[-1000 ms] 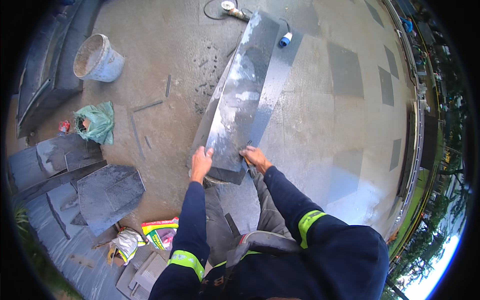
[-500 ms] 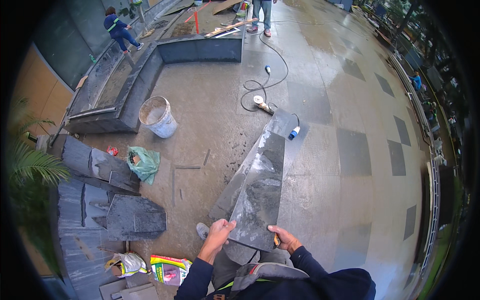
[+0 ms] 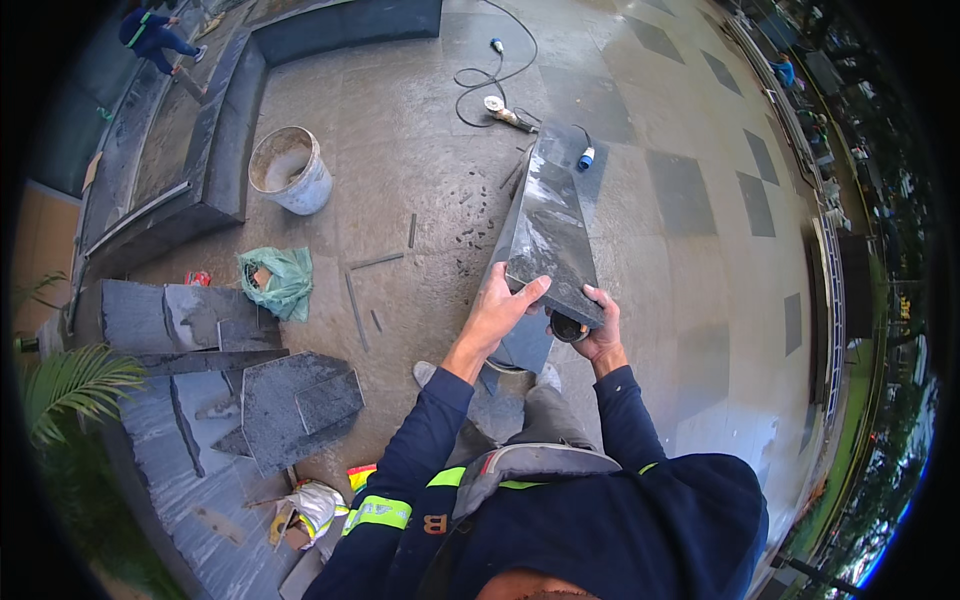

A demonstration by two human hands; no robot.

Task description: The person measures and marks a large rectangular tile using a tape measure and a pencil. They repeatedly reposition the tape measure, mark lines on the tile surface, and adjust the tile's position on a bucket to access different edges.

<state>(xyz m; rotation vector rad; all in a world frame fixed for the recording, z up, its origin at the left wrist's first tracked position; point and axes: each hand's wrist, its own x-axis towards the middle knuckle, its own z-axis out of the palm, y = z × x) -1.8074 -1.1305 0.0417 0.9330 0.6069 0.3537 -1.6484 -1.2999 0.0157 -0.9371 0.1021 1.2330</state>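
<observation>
A long dark grey stone slab (image 3: 556, 225) is tilted up in front of me, its near end raised off the support below. My left hand (image 3: 505, 312) grips the near left corner, thumb on top and fingers underneath. At the near right corner, my right hand (image 3: 602, 335) has its fingers around the edge. A round black thing (image 3: 568, 327) shows under the slab beside my right fingers; its kind is unclear. Past the slab's far end lies an angle grinder (image 3: 508, 114) with its cord. A blue and white plug (image 3: 586, 158) lies right of that end.
A dirty white bucket (image 3: 312, 187) and a green bag (image 3: 280, 284) stand to the left. Stone offcuts (image 3: 300, 410) are stacked nearer. Thin strips and small chips (image 3: 470, 215) litter the paving. A dark low planter wall (image 3: 225, 150) runs far left, where another person (image 3: 155, 38) works.
The slab's near end has come up and away from my body, with both hands still on it. My view has tilted down, showing more of my torso and legs.
</observation>
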